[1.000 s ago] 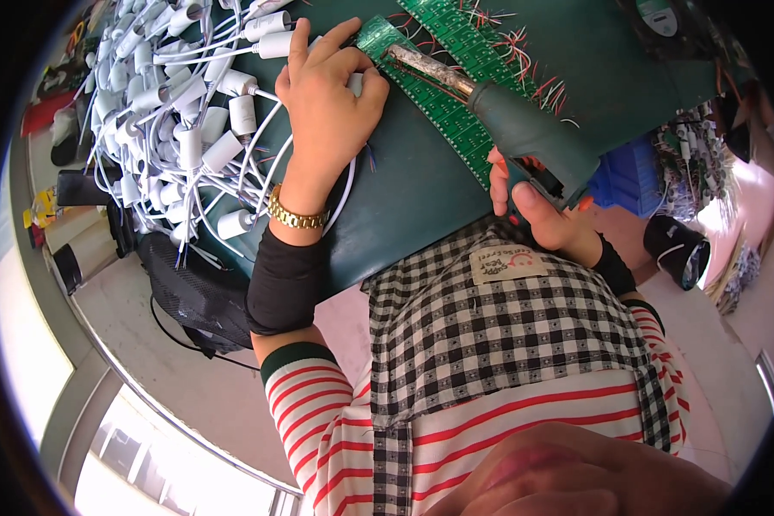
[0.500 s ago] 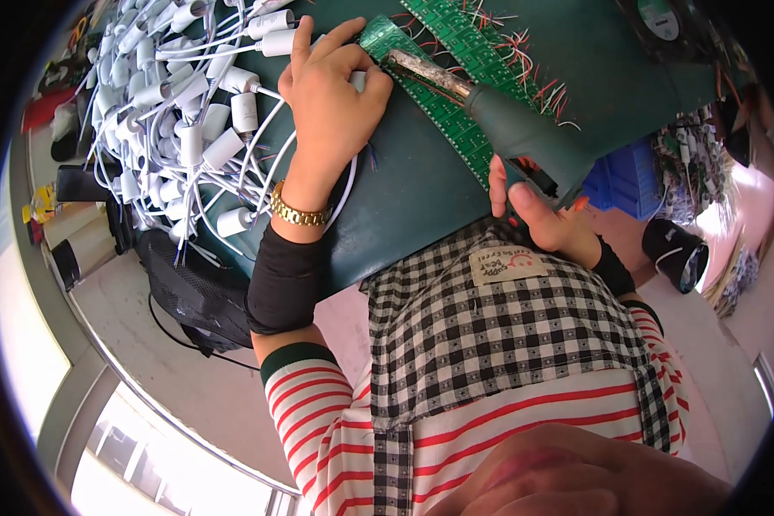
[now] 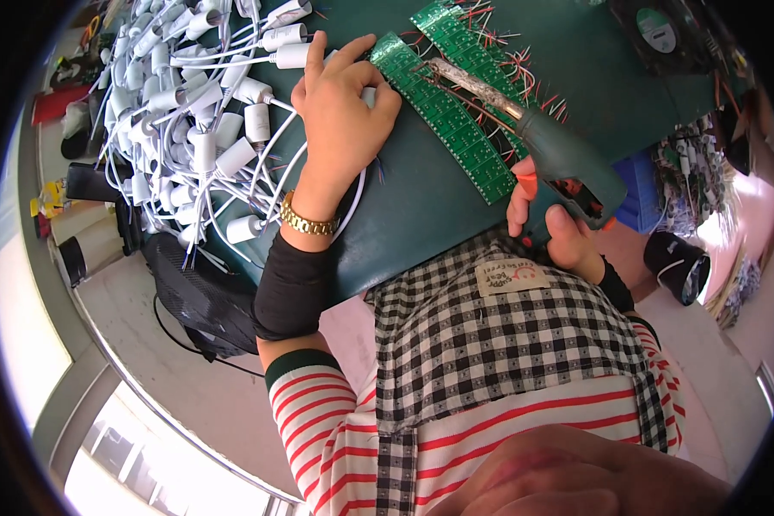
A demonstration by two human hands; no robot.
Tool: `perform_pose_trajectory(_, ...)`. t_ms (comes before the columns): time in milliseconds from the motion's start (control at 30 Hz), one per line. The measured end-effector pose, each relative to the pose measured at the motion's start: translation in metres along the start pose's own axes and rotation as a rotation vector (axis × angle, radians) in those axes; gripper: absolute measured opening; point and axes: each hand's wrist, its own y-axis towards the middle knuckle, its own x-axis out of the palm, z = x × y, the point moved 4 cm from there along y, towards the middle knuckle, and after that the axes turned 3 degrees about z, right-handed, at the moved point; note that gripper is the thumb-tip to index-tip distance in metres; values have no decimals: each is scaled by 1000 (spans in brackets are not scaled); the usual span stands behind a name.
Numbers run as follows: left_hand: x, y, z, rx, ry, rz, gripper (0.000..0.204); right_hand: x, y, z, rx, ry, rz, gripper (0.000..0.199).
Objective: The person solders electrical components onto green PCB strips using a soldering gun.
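Note:
My left hand (image 3: 344, 107) is over the near strip of joined green circuit boards (image 3: 456, 125), at its upper left end. Its thumb and fingers are closed round a mostly hidden white piece, apparently a lamp holder, with a white cable (image 3: 353, 202) curving down past the wrist. My right hand (image 3: 546, 215) holds a dark green soldering gun (image 3: 568, 150), fingers and thumb at its handle. The gun's metal barrel (image 3: 473, 86) points up and left over the boards, its tip close to the strip; contact cannot be made out.
Many white lamp holders (image 3: 202, 150) with cables lie heaped at the left on the green table mat (image 3: 413, 215). A second board strip (image 3: 447, 30) bears red and white wires. A black fan-like device (image 3: 658, 34) stands far right, above a blue bin (image 3: 632, 185).
The soldering gun has shifted right, its tip drawn away from the strip's upper end. My left hand keeps its closed grip there. The whole view has moved slightly.

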Motion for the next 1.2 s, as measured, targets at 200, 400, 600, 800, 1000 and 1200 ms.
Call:
perform_pose_trajectory(200, -3, 0, -1, -12, 17, -6, 8, -1, -3, -1, 19, 44, 44, 62)
perform_pose_trajectory(400, -2, 1, -4, -11, -21, -20, 8, -10, -3, 0, -16, 70, 53, 56)
perform_pose_trajectory(600, -4, 0, 1, -12, 27, -39, 8, -10, -3, -7, -60, 67, 18, 51)
perform_pose_trajectory(800, -1, -1, -8, 3, 46, -74, 8, -8, -3, -9, -83, 36, 21, 56)
perform_pose_trajectory(1000, -13, -13, 13, 167, 208, 110, 18, -16, -10, -7, -80, 64, -45, 48)
perform_pose_trajectory(1200, -41, -35, 32, 91, 321, -202, 49, -25, -15, -5, -115, 83, -27, 48)
